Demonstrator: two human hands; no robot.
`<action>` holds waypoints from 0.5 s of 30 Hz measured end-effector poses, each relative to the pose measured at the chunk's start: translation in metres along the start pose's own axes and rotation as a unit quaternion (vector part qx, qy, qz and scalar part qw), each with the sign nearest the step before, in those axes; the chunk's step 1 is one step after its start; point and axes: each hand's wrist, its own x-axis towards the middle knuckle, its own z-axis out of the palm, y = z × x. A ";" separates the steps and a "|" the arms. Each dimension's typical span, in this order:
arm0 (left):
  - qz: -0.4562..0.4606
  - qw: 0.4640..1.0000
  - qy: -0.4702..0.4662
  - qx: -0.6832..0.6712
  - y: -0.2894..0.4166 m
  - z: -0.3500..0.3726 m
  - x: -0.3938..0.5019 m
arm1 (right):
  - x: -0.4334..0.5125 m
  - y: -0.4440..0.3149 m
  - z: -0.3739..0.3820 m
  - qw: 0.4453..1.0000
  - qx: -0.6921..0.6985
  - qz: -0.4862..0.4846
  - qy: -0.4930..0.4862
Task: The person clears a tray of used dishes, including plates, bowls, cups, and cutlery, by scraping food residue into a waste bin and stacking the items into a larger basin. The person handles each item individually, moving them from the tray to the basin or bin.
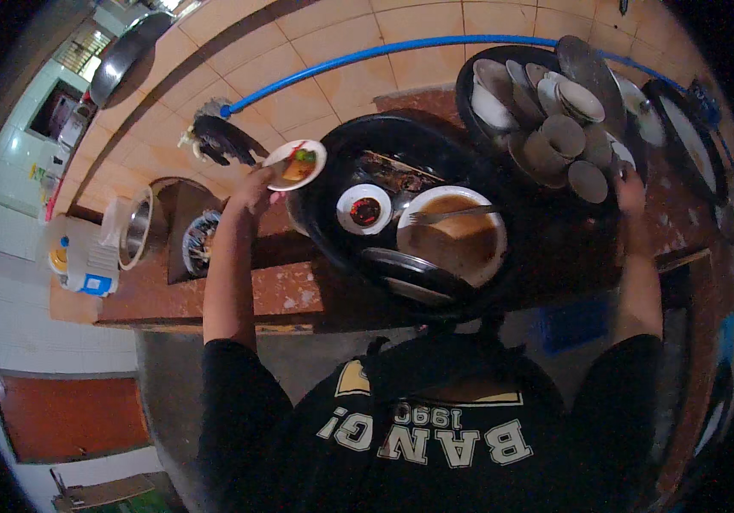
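Observation:
My left hand [256, 186] grips a small white bowl [287, 181] by its side; inside are orange-brown liquid and green and red pieces. In the shadow at right, the fingers of my right hand [630, 191] are at the edge of a white dish [621, 151], beside a pile of stacked bowls [563, 138] on a dark tray [466, 86]. Between my arms sits a black oval tray [335, 138]. It carries a small white bowl of dark sauce [364, 210], a larger white bowl [444, 250] with brown liquid and a fork [453, 214] across it, and food remains [399, 172].
A blue hose [367, 51] runs along the tiled wall. Black gloves [229, 141] hang near its end. Left of my arm are a basin holding scraps [199, 237], a metal bowl [137, 227] and a white plastic jug [88, 256]. More dishes [688, 134] stand far right.

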 end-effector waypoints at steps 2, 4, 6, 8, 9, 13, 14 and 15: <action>0.010 1.000 0.026 -0.014 0.006 -0.030 0.011 | 0.003 0.005 0.004 0.997 0.078 -0.020 0.001; 0.020 0.993 0.119 -0.004 0.009 -0.051 0.024 | 0.005 0.009 0.010 0.997 0.061 -0.032 0.021; 0.253 0.921 0.098 0.279 0.013 -0.061 0.032 | 0.005 0.013 0.013 0.997 0.061 -0.034 0.015; 0.133 0.693 0.158 0.690 0.020 -0.057 0.046 | 0.003 0.015 0.014 0.991 0.087 -0.080 0.059; 0.088 0.580 0.166 0.793 0.026 -0.055 0.052 | 0.002 0.015 0.014 0.991 0.085 -0.072 0.068; 0.094 0.769 0.302 0.556 0.032 -0.036 0.068 | -0.002 0.012 0.011 0.992 0.089 -0.063 0.063; 0.100 0.743 0.282 0.599 0.031 -0.034 0.070 | -0.002 0.011 0.011 0.994 0.085 -0.050 0.056; 0.107 0.720 0.255 0.636 0.029 -0.029 0.073 | -0.002 0.009 0.011 0.994 0.086 -0.046 0.057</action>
